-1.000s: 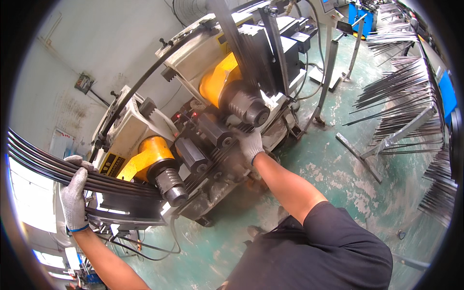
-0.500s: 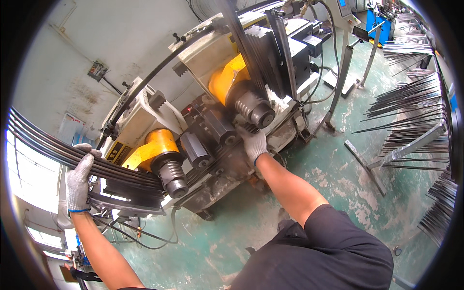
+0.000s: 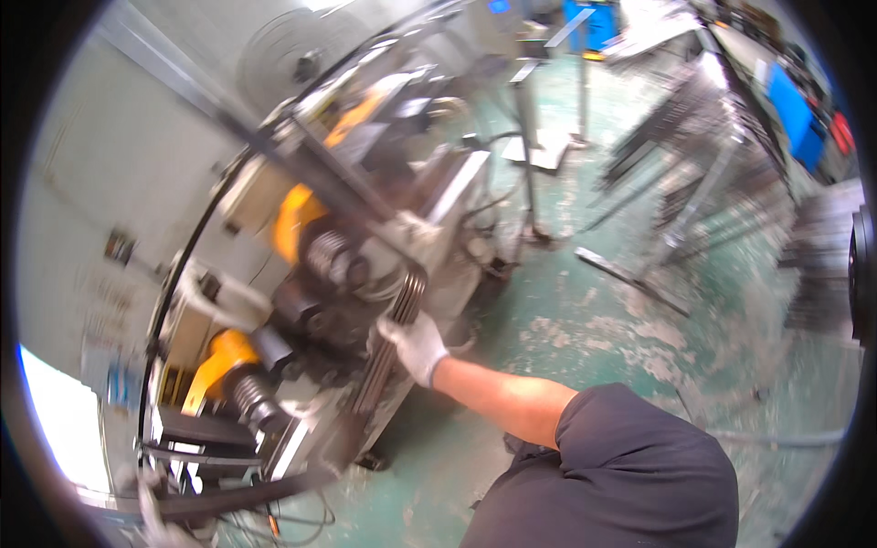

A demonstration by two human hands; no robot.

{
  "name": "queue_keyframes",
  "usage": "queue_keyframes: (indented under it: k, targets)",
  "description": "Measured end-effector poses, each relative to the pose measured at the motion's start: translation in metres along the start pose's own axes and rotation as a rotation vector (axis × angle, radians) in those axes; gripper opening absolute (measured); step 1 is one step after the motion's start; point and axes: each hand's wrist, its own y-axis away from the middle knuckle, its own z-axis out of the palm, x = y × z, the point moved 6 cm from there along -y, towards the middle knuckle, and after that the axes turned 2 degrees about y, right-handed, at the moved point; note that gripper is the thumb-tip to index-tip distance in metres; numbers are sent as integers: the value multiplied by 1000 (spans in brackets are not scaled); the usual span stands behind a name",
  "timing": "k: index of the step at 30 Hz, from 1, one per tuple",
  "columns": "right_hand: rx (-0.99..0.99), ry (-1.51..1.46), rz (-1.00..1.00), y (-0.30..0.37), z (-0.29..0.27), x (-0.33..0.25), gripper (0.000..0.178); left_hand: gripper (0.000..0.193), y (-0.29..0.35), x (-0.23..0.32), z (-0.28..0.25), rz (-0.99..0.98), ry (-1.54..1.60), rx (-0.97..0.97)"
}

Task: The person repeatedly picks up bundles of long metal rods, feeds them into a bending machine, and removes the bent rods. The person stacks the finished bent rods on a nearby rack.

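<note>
My right hand (image 3: 416,347), in a white knitted glove, is closed around a bundle of dark bent metal rods (image 3: 373,388). Several rods lie side by side in its grip, in front of the bending machine. From there the bundle runs down and curves to the lower left. My left hand (image 3: 157,513), gloved too and smeared by motion, wraps the bundle's far left part; its separate fingers are hard to make out. The machine has two yellow clamps (image 3: 290,224) with ribbed dark cylinders (image 3: 256,397), close to the left of the rods.
A long frame bar (image 3: 187,242) crosses along the machine's back. Racks of dark rods (image 3: 699,183) stand to the right, with a metal foot bar (image 3: 630,281) on the worn green floor (image 3: 548,365). Cables (image 3: 301,528) trail at lower left. Blue panels (image 3: 795,114) stand at far right.
The view has swung right. My right hand has moved from beside the machine's rollers onto the rods. The bundle has come away from the cylinders, and my left hand is lower.
</note>
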Motion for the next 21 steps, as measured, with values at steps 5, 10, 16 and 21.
queue_keyframes:
  k: [5, 10, 16, 21]
  targets:
    - [411, 526, -169, 107, -169, -128, 12, 30, 124, -76, 20, -320, 398, 138]
    - [793, 694, -429, 199, -342, -283, 16, 23, 270, -164, 123, -782, 783, 60]
    - [992, 1014, -717, 264, -462, -496, 17, 22, 497, -214, 339, -1332, 1237, -316]
    - [980, 1223, -754, 261, -539, -641, 23, 29, 603, -202, 480, -1172, 594, -707]
